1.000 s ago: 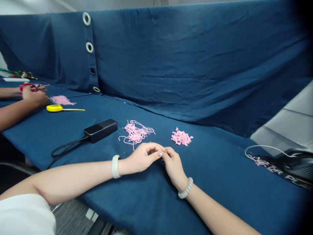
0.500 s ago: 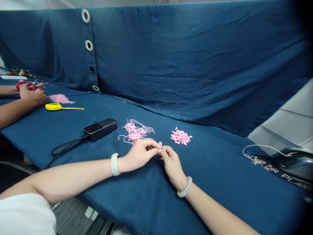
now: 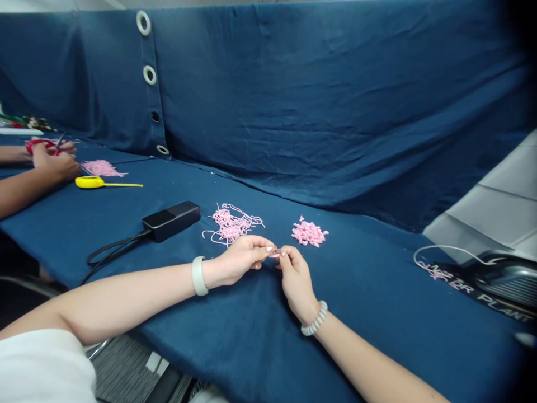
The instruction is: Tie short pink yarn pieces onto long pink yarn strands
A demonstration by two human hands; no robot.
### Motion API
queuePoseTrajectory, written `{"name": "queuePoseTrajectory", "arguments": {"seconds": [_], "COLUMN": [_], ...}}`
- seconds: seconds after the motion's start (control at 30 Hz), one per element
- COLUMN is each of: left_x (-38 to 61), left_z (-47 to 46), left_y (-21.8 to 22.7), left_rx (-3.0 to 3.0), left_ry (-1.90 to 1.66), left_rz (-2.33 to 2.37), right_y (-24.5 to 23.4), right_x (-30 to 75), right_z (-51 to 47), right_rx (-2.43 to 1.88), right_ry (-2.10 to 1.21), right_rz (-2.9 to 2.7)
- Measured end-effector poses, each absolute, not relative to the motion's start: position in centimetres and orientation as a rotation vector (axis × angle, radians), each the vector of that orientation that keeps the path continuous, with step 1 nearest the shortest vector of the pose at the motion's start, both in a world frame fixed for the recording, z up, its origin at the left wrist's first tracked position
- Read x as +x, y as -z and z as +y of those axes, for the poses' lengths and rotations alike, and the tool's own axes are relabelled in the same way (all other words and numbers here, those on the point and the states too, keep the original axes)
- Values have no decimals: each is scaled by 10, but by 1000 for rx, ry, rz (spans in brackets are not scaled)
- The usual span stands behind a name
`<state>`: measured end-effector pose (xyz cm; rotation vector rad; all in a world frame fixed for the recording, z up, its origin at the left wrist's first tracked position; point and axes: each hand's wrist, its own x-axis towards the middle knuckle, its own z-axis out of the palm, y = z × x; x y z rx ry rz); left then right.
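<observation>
Since 0.5 s ago the small pink loop that stood above the fingertips has dropped down between them, and both hands sit slightly higher in my feed. From here I see the left hand (image 3: 241,260) and the right hand (image 3: 296,277) meeting tip to tip just above the blue cloth (image 3: 377,291). Each pinches 1 end of a short pink yarn piece (image 3: 274,253), with the other fingers curled in. Both forearms lie on the cloth, I judge for steadiness. 2 heaps lie just beyond, within easy reach: long loose strands (image 3: 230,224) nearer the left hand, short pink bits (image 3: 309,233) nearer the right. A black power bank (image 3: 171,220) lies further left, and a co-worker's hands (image 3: 54,163) are well apart.
</observation>
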<state>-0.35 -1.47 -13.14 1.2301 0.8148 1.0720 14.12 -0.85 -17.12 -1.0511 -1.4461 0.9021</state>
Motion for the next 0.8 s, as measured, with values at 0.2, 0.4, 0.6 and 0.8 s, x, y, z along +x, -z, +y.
{"name": "queuePoseTrajectory", "arguments": {"seconds": [0.2,0.4,0.6,0.8], "left_x": [-5,-5,-7,-9], "left_z": [-14,-19,-18,-16], "left_y": [130,124,130,133], "left_rx": [1254,1172,1136,1274], "left_ry": [-969,-868,-746,-671], "left_rz": [879,881,895,950], "right_y": [161,154,154,155], "right_x": [142,143,144,148], "right_z": [-16,-21,-21,-19], "right_rx": [-1029,-1001,-1000,-909], "right_ry": [-676,-566,-704,-954], "right_rz": [-1493,-1528,-1540,-1623]}}
